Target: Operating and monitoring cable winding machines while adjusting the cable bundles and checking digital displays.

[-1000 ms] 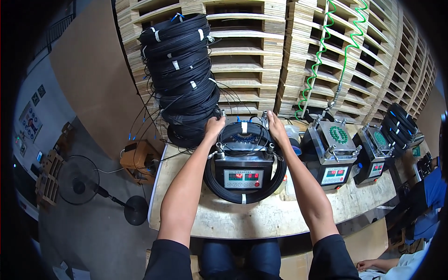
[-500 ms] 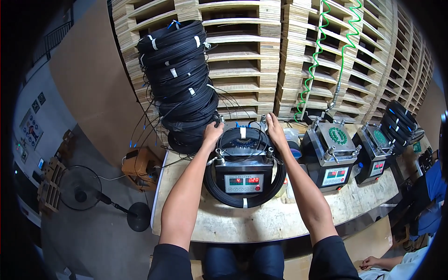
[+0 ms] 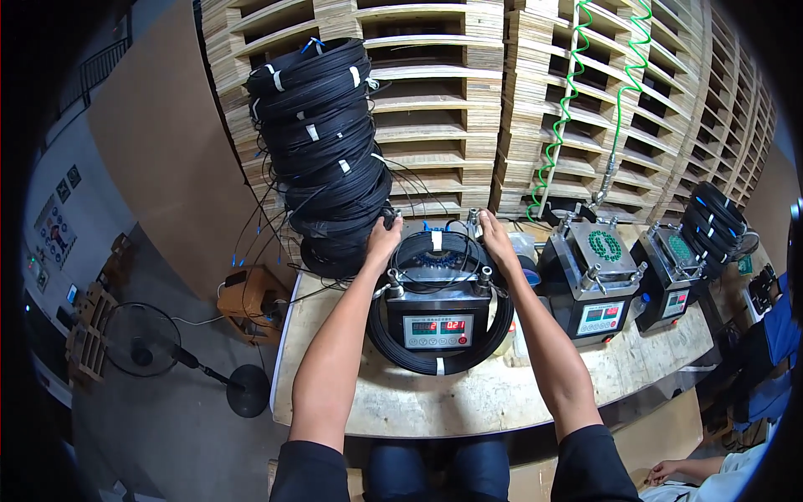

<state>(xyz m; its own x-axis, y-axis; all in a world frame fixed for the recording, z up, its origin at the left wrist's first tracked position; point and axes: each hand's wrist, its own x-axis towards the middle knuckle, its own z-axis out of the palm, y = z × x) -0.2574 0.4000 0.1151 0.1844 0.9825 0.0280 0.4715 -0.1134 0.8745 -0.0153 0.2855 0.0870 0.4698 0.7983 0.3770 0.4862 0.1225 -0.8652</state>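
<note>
Around the machine (image 3: 438, 330) looped black, white-taped cable (image 3: 473, 361); by the machine's rear posts (image 3: 473, 216) my left hand (image 3: 384, 239) curled, right hand (image 3: 497, 242) angled inward, any pinch unclear!

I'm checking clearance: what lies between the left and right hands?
In the head view, between left hand and right hand lie the top of the machine and the upper arc of a black cable coil, with a white tie.
</note>
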